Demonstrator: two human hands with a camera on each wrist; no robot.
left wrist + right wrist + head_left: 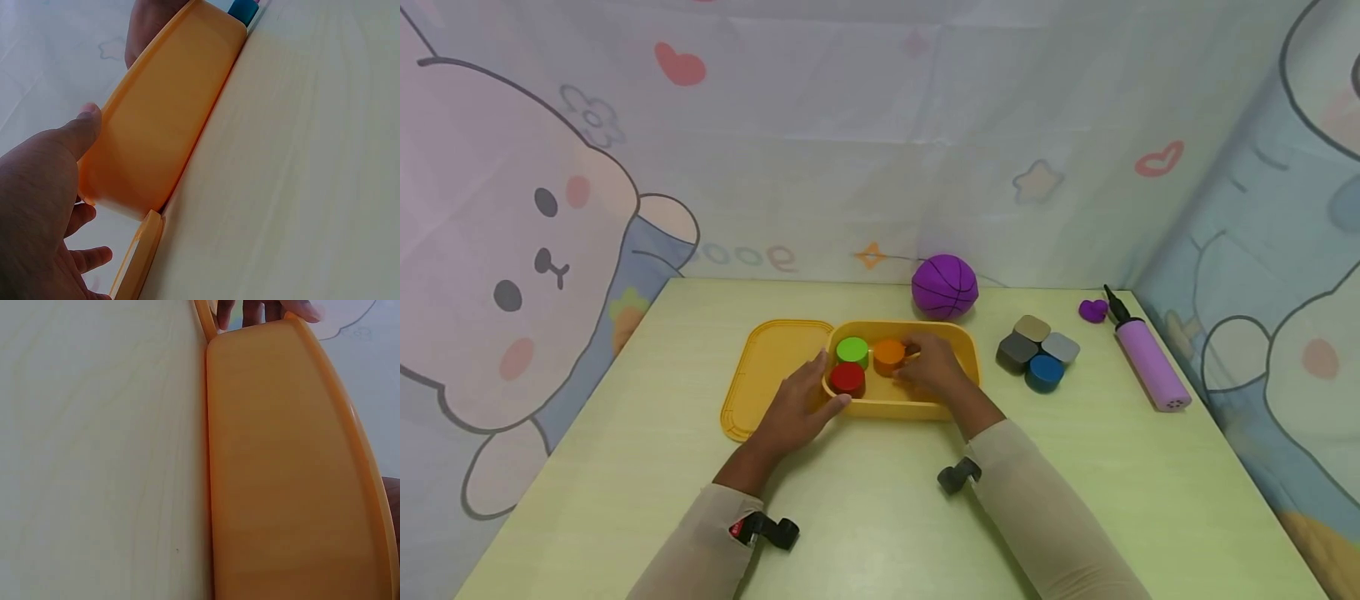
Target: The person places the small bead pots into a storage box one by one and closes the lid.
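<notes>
A yellow box (910,410) with low walls stands on the table. Inside it at the left sit a green round block (852,352) and a red round block (847,378). My right hand (934,365) reaches over the front wall and grips an orange round block (889,355) from its right side, next to the green one. At the box's left end is my left hand (797,408), its thumb (84,128) resting on the front rim and its other fingers spread along the end. The box wall (281,456) hides most of my right hand in both wrist views.
The yellow lid (760,367) lies flat left of the box. Behind stands a purple ball (945,287). To the right are grey blocks (1017,352), a tan one (1032,327) and a blue one (1045,373), then a small purple piece (1093,311) and a purple hand pump (1152,365).
</notes>
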